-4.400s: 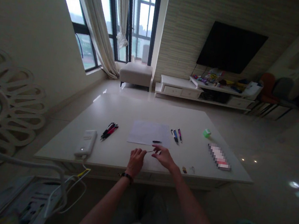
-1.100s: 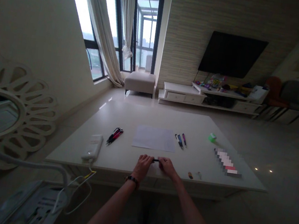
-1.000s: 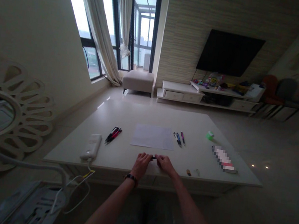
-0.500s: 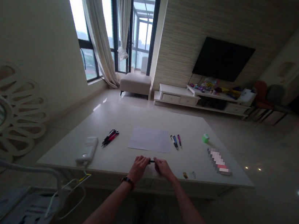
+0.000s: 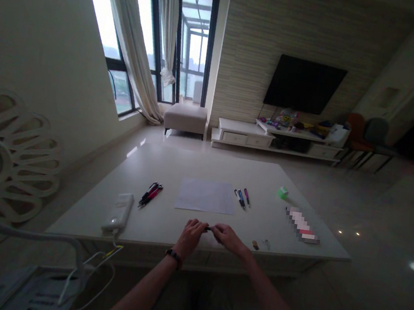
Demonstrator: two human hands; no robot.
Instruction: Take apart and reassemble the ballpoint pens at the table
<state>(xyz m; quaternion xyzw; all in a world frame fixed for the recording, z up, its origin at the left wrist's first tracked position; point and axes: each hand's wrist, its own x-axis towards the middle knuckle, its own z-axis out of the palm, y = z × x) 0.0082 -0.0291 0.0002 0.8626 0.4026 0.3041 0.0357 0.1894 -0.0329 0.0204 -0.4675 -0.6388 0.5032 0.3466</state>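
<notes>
One black pen piece (image 5: 208, 229) pinched between left hand (image 5: 190, 238), right hand (image 5: 228, 239).

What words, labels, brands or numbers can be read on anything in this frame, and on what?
None can be read.
The pixelated strip on the table is blurred out.
Any print on the white corded device and the pens is too small to read.
The sheet of paper shows no visible writing.

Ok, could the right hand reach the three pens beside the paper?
Probably yes: only table top lies between the right hand and the pens, though it pinches a small dark object with the left hand and may have to let go first.
</notes>
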